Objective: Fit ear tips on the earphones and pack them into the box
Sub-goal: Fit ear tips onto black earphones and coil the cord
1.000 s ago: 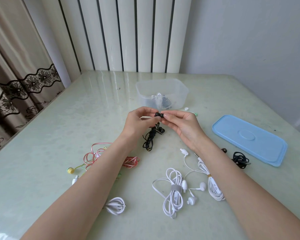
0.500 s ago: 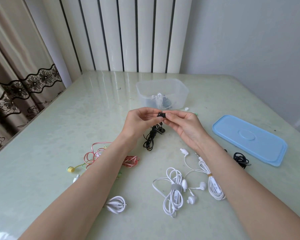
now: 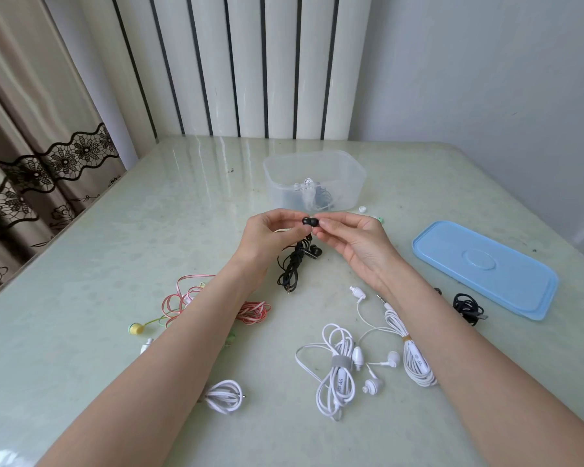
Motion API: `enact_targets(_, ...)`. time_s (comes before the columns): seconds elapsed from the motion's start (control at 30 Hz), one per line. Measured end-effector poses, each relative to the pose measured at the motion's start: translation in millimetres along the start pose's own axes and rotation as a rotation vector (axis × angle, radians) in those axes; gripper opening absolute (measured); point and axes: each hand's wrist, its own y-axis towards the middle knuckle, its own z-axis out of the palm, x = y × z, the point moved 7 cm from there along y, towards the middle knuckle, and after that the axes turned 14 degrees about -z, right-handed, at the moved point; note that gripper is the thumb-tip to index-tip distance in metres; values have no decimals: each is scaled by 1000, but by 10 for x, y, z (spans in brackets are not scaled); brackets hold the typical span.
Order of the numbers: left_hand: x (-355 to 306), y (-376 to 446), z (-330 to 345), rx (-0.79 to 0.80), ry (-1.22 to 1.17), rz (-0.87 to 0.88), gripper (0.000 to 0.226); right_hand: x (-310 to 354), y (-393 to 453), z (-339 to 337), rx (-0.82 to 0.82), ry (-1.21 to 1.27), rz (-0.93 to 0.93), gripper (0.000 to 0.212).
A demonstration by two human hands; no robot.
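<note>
Above the table's middle, my left hand (image 3: 272, 235) pinches a black earbud (image 3: 307, 221) of the black earphones (image 3: 292, 266), whose coiled cable hangs down to the table. My right hand (image 3: 354, 239) pinches a black ear tip (image 3: 314, 223) pressed against that earbud. Just behind my hands stands the clear plastic box (image 3: 351, 170) with white and dark earphones inside. Its blue lid (image 3: 484, 266) lies flat at the right.
On the table lie a pink-and-white cable (image 3: 250, 310) with a yellow earbud (image 3: 136, 328), three white earphone bundles (image 3: 338, 372) (image 3: 415, 352) (image 3: 224, 396), a black cable (image 3: 466, 306) by the lid, and loose white (image 3: 362, 208) and green (image 3: 380, 219) ear tips beside the box.
My hands have stayed at the same spot; the fingertips of both shifted slightly around the black earbud and ear tip.
</note>
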Motion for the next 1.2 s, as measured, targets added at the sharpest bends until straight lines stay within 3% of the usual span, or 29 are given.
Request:
enact_targets(0.47,-86,-42,39,39,103,107,16,6,10,-4,33,-20,26,11)
enact_targets(0.7,15,12,-59,-89,135,73,20,-51,-37,27,43,-67,-9,14)
enact_targets(0.97,-8,13,-16,-87,184,86,20,94,-3,56,78,-451,-177,12)
enact_targets(1.2,12,17,-5,-100,260,93,24,64,-17,47,103,-465,-140,13)
